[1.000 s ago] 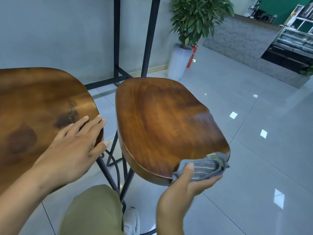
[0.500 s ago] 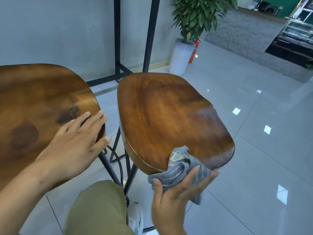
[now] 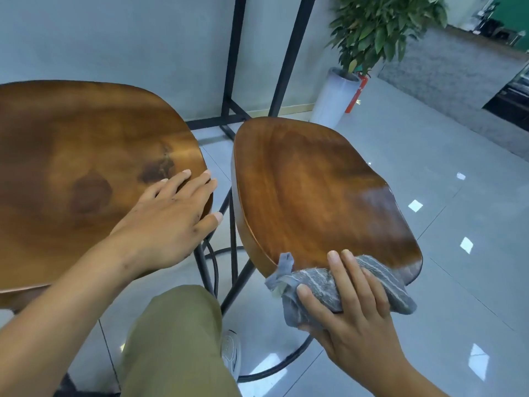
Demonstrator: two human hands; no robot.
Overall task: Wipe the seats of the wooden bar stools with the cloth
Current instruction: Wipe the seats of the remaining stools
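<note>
Two wooden bar stools stand side by side. The right stool seat (image 3: 315, 190) is glossy brown and dished. A bunched grey cloth (image 3: 323, 285) lies over its near edge, and my right hand (image 3: 352, 308) presses down on the cloth, fingers spread over it. The left stool seat (image 3: 80, 173) is larger in view, with dark patches in the grain. My left hand (image 3: 171, 219) rests flat on its right edge, fingers apart, holding nothing.
Black metal stool legs and a footrest ring (image 3: 274, 365) stand below the seats. My knee in olive trousers (image 3: 174, 339) is between the stools. A black metal frame (image 3: 289, 58) and a potted plant (image 3: 335, 96) stand behind, on a glossy tiled floor (image 3: 429, 196).
My right hand has turned over from gripping the cloth at the seat's underside edge to pressing it from above, shifting slightly left along the near edge. My left hand stayed on the left seat.
</note>
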